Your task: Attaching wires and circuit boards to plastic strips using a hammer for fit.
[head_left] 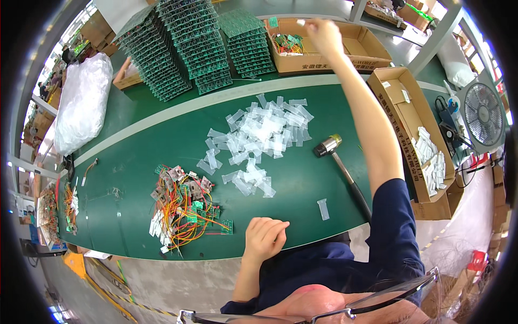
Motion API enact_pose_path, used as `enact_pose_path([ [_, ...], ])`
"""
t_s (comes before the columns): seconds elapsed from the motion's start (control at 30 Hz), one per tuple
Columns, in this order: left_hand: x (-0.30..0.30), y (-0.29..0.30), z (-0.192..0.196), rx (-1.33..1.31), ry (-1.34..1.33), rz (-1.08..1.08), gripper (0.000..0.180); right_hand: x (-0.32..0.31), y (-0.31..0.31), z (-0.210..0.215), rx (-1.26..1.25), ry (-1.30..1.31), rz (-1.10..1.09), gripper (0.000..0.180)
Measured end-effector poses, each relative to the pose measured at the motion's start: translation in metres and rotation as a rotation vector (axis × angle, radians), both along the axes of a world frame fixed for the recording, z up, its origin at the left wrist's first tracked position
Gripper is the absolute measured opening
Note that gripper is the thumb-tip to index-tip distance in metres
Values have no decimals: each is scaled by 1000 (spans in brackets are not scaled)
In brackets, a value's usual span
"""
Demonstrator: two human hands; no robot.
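My right hand (pixel 325 39) is stretched out over a long cardboard box (pixel 345 60) at the far side, its fingers pinched on a small white piece (pixel 300 22). Inside that box, left of the hand, lie green circuit boards with red and yellow wires (pixel 288 43). My left hand (pixel 264 237) rests at the table's near edge, fingers curled and nothing visible in them. To its left is a heap of wired circuit boards (pixel 189 200) with white connectors. Beyond it spreads a pile of clear plastic sleeves (pixel 259 129). One single sleeve (pixel 323 209) lies apart, to the right.
A mallet (pixel 345 170) lies right of the sleeves. Tall stacks of green circuit boards (pixel 194 46) stand at the back. A second cardboard box (pixel 402 121) with white pieces (pixel 429 162) and a fan (pixel 483 113) are at right. A plastic bag (pixel 83 102) sits far left.
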State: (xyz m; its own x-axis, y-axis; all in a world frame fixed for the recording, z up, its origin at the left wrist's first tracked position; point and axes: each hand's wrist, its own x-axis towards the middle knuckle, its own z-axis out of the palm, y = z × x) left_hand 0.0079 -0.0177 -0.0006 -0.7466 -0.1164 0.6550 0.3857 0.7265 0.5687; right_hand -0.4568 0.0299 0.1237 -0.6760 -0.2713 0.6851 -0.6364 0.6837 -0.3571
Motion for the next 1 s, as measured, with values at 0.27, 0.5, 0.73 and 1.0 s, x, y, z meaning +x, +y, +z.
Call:
enact_pose_path([
  [0.27,-4,-1,3,19,-101,-18,22,42,35,-58,112,-131,76,26],
  [0.5,-10,5,6,-56,-116,-32,17,32,284,-34,362,-331,-376,24],
  [0.73,-12,6,3,-170,-187,-2,15,60,421,-76,516,-613,-129,21],
  [1.0,-13,9,-1,-176,-181,6,15,61,425,-93,529,-519,-269,31],
])
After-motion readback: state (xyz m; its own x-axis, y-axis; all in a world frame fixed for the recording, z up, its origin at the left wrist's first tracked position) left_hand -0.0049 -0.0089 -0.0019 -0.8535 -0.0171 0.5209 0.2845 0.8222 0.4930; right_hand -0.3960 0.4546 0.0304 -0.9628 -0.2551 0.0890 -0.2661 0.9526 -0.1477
